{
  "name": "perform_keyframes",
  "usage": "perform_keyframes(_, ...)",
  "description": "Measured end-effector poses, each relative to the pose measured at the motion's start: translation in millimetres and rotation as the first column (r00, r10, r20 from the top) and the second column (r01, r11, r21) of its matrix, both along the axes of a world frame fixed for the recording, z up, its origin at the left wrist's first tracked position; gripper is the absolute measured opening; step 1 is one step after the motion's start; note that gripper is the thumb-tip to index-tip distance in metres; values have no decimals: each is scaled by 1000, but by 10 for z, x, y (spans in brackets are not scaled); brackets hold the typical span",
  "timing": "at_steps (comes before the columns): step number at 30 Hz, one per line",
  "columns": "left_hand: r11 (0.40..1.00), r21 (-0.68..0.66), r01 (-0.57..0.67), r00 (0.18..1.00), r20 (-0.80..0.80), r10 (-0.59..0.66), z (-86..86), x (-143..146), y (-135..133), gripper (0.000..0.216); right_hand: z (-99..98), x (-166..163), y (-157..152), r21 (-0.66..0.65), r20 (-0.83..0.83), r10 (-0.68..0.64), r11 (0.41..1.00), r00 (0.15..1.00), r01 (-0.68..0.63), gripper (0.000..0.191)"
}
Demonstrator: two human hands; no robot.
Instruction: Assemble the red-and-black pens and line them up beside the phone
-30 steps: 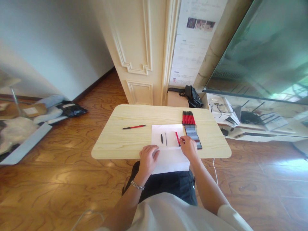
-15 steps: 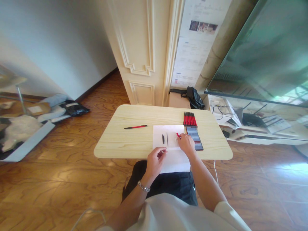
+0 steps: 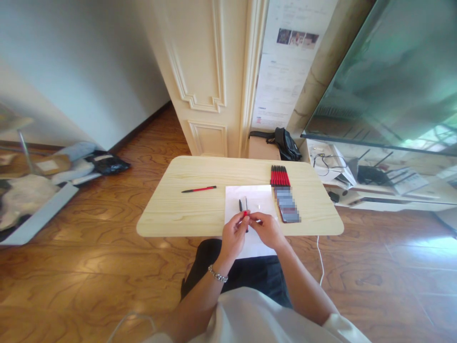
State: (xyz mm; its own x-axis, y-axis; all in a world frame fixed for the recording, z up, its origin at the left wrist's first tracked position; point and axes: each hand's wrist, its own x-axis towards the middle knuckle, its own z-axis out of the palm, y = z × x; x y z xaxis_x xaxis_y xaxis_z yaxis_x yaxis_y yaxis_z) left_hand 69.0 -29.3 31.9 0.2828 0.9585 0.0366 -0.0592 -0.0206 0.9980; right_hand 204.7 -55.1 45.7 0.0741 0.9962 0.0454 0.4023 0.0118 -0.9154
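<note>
Over the white sheet of paper (image 3: 255,245), my two hands meet at a red pen barrel (image 3: 246,214), mostly covered by fingers. My left hand (image 3: 233,237) grips it, and the fingertips of my right hand (image 3: 267,229) pinch at it from the other side. A dark bit shows below the fingers; whether it belongs to the barrel, I cannot tell. Just beyond my fingertips lie a black pen tip section (image 3: 240,205) and a thin dark refill (image 3: 246,203), partly hidden. A tiny pale piece (image 3: 259,206) rests on the paper, too small to name.
A red and black pen (image 3: 199,189) lies at the left on the wooden table (image 3: 167,214). Several similar pens (image 3: 280,176) stand in a row at the back right, above a phone (image 3: 287,205). A black bag (image 3: 285,144) sits beyond the table.
My right hand has moved left from beside the phone with the red barrel, bringing it to my left hand. My left hand has moved slightly forward and closed on it.
</note>
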Motion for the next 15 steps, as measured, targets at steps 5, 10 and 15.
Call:
perform_keyframes(5, 997, -57, -44, 998, 47, 47, -64, -25, -13, 37, -104, 261, 216, 66, 438, -233, 972, 868, 228, 20)
perform_keyframes(10, 994, -102, -31, 999, 23, 34, -104, -40, -20, 39, -269, 371, 407, 15, 653, -229, 957, 722, 290, 19)
perform_keyframes(15, 994, -109, -27, 1000, 13, 28, -97, -52, -10, 41, -306, 327, 452, -19, 693, -215, 948, 688, 316, 14)
